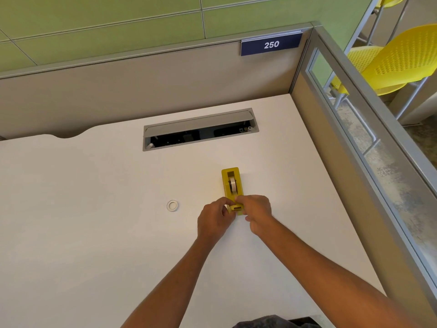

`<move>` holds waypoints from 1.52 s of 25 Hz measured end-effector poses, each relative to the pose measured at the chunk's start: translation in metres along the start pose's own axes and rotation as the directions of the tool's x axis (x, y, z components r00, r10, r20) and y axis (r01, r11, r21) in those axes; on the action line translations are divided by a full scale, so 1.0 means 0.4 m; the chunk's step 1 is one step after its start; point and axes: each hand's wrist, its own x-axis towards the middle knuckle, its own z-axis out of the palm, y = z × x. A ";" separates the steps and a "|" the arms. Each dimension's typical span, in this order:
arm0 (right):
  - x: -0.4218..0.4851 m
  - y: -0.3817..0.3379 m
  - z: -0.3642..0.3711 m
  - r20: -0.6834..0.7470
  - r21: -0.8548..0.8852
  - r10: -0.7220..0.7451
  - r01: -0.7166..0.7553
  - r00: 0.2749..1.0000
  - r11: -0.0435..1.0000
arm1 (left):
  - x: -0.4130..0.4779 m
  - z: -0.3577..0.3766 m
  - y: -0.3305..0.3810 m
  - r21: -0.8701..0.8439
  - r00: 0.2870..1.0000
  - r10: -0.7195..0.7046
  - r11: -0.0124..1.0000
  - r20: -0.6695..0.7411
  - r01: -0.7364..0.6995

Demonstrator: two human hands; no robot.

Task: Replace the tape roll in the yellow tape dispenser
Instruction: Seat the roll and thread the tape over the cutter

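Note:
The yellow tape dispenser (231, 183) lies on the white desk (94, 221), its long axis running away from me. A tape roll (233, 184) sits upright in its well. My left hand (214, 221) and my right hand (256, 213) both pinch the dispenser's near end, at the cutter, one from each side. Their fingers hide most of that end. A small white ring, an empty tape core (172, 205), lies flat on the desk to the left of my hands, untouched.
An open grey cable tray (199, 130) is set into the desk behind the dispenser. Beige partition walls (142, 91) close off the back and right side. Yellow chairs (392, 60) stand beyond the right partition.

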 end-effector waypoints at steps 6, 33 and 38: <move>-0.021 0.028 -0.003 -0.031 0.029 0.014 -0.013 0.999 0.999 | -0.022 0.019 -0.007 -0.248 1.000 -0.030 0.968 0.005 0.030; -0.056 0.136 -0.019 0.015 0.142 -0.027 0.025 1.000 0.989 | -0.054 0.032 0.013 -0.660 0.949 -0.277 0.686 0.152 0.307; -0.056 0.145 -0.021 0.033 0.163 -0.039 0.033 0.999 0.986 | -0.053 0.029 0.019 -0.675 0.942 -0.290 0.663 0.168 0.325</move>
